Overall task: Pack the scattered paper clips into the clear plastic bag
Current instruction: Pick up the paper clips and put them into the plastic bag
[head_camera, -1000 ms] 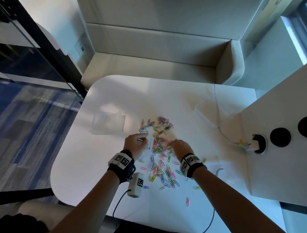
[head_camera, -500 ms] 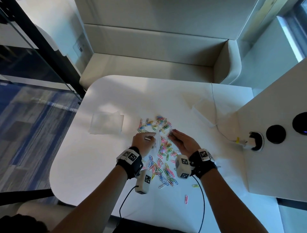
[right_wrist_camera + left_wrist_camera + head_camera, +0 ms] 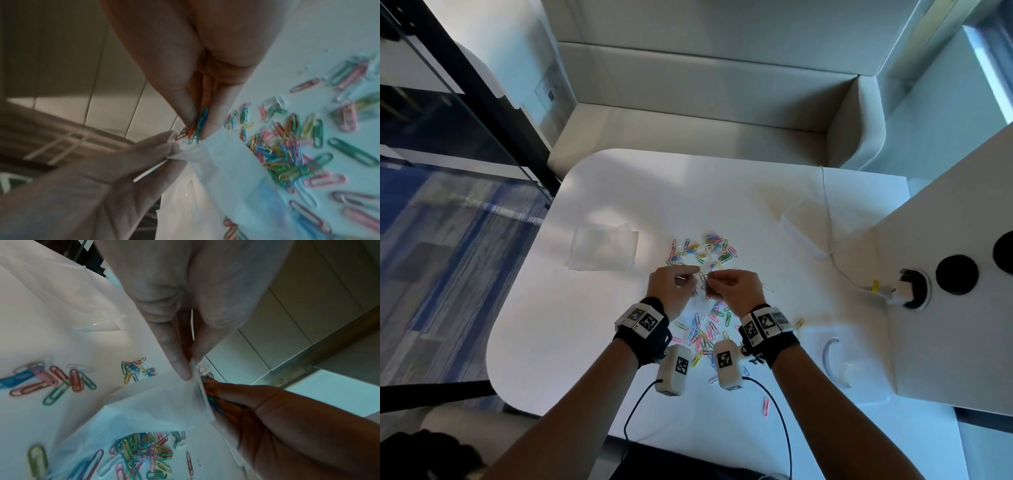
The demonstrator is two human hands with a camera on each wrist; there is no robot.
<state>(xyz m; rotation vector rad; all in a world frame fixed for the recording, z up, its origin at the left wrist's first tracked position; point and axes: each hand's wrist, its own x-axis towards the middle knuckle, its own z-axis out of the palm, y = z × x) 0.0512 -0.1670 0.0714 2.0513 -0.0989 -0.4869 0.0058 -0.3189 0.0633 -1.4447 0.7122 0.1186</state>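
Observation:
Coloured paper clips (image 3: 702, 253) lie scattered on the white table (image 3: 756, 192), with more below my hands (image 3: 705, 334). My left hand (image 3: 676, 284) pinches the rim of the clear plastic bag (image 3: 156, 404) between thumb and finger and holds it lifted. Several clips show through the bag's lower part (image 3: 139, 449). My right hand (image 3: 732, 286) pinches a small bunch of paper clips (image 3: 197, 128) right at the bag's mouth (image 3: 191, 146). In the left wrist view the bunch (image 3: 211, 395) sits just behind the bag's rim. The two hands almost touch.
A second clear bag (image 3: 604, 250) lies flat to the left of the clips. Another clear bag (image 3: 804, 229) and a white cable (image 3: 835, 260) lie at the right, near a white side panel (image 3: 945, 274) with round holes. A lone pink clip (image 3: 766, 406) lies near the front edge.
My right hand has risen from the pile with a bunch of clips and moved left to the bag's mouth. My left hand has lifted the bag's rim higher.

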